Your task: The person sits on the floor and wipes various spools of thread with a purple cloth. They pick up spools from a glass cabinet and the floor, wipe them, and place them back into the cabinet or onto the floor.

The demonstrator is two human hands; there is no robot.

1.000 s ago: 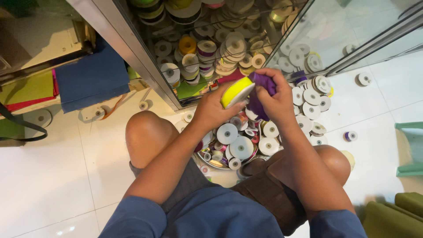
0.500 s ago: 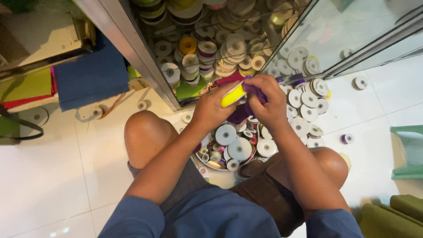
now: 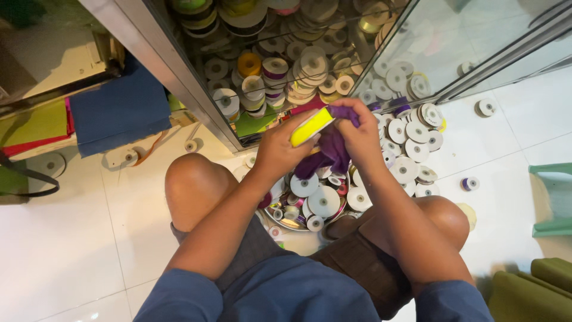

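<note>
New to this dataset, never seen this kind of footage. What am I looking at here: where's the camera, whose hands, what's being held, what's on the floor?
There is no machine here: a person works with two bare hands. The single camera sits on the person's head and looks straight down, so you see their own arms and bent knees.

The left hand holds a yellow ribbon spool. The right hand presses a purple cloth against it.

Below the hands, between the knees, a round tray holds many ribbon spools, and more spools lie loose on the white tiled floor. Ahead stands a glass cabinet stacked with more spools. Blue fabric lies to its left.
</note>
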